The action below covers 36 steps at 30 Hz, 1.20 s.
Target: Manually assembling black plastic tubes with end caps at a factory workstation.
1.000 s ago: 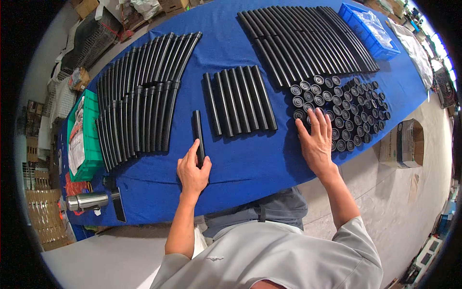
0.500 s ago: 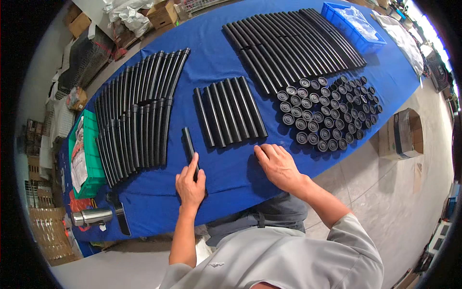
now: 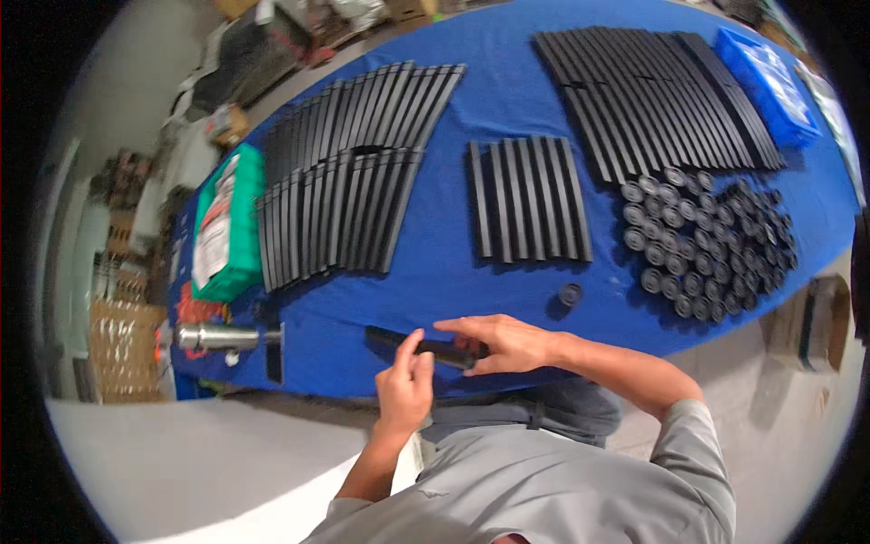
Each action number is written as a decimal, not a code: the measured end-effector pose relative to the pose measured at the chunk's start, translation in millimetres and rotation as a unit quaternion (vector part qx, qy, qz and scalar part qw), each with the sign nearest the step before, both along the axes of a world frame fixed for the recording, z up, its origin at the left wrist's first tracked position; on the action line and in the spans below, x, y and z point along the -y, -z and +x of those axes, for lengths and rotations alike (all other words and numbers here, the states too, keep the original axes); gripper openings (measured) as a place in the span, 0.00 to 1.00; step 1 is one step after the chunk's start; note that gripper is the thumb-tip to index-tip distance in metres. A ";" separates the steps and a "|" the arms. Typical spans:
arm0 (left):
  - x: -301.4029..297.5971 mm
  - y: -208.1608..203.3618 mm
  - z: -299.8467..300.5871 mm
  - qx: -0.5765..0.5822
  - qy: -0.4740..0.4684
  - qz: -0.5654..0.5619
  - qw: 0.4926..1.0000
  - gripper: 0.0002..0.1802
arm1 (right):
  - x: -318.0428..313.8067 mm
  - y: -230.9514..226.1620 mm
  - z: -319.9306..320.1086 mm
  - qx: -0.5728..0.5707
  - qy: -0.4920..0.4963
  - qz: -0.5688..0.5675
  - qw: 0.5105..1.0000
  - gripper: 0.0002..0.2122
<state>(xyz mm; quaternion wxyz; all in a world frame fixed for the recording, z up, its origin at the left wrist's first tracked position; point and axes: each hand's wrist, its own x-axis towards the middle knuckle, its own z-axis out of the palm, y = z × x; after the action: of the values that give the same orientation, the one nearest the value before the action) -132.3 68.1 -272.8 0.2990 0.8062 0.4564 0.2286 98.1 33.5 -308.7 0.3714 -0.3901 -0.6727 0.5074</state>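
Note:
A black tube (image 3: 444, 352) lies slantwise between my hands, close to the near edge of the blue cloth. My left hand (image 3: 403, 390) pinches it near its middle between thumb and fingers. My right hand (image 3: 512, 344) closes round its right end, forefinger stretched along the tube; whether a cap is in that hand is hidden. One round black cap (image 3: 570, 295) sits alone on the cloth beyond my right wrist. Past it, a short row of black tubes (image 3: 530, 199) lies side by side.
Many black caps (image 3: 702, 240) cluster at the right, below a wide bank of tubes (image 3: 662, 100). Capped-looking tubes (image 3: 340, 172) fill the left. A green crate (image 3: 240, 231), a steel flask (image 3: 217, 337) and a blue crate (image 3: 770, 86) stand along the edges.
The view has turned, shifting the table rightward. The tube swung from upright to slanting crosswise. My right hand left the cloth and took its end; the lone cap has come into sight.

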 end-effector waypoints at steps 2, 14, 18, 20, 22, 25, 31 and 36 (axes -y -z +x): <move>5.6 -5.4 -1.4 -0.047 0.009 -0.019 0.999 0.20 | -6.7 3.2 -4.8 -0.006 -0.027 0.032 0.999 0.36; -35.2 -6.5 16.7 -0.103 0.130 0.100 0.981 0.30 | -7.3 11.8 5.3 -0.118 0.091 0.017 0.989 0.28; -44.0 -13.8 21.1 -0.102 0.130 0.020 0.986 0.21 | -10.1 9.8 10.9 -0.149 0.081 0.037 0.985 0.26; -46.9 -24.0 25.2 -0.089 0.148 -0.060 0.983 0.18 | -8.4 15.1 5.5 -0.184 0.078 0.053 0.978 0.25; -51.1 -29.5 25.0 -0.094 0.172 -0.098 0.976 0.17 | -4.6 15.9 8.6 -0.191 0.062 0.020 0.979 0.24; -55.1 -30.3 19.8 -0.079 0.208 -0.142 0.965 0.17 | -1.4 5.5 14.2 -0.186 0.041 -0.012 0.982 0.22; -62.7 -27.3 8.8 -0.078 0.256 -0.178 0.947 0.20 | -1.2 5.8 13.1 -0.210 0.064 -0.030 0.975 0.18; -56.5 -19.9 6.0 -0.046 0.198 -0.251 0.946 0.22 | -5.6 11.4 14.0 -0.221 0.069 -0.044 0.972 0.16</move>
<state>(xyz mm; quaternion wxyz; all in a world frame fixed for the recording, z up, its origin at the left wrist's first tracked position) -126.3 124.6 -252.9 0.5100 0.7887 0.3433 0.0056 112.1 39.1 -320.1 0.5273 -0.3300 -0.5227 0.5830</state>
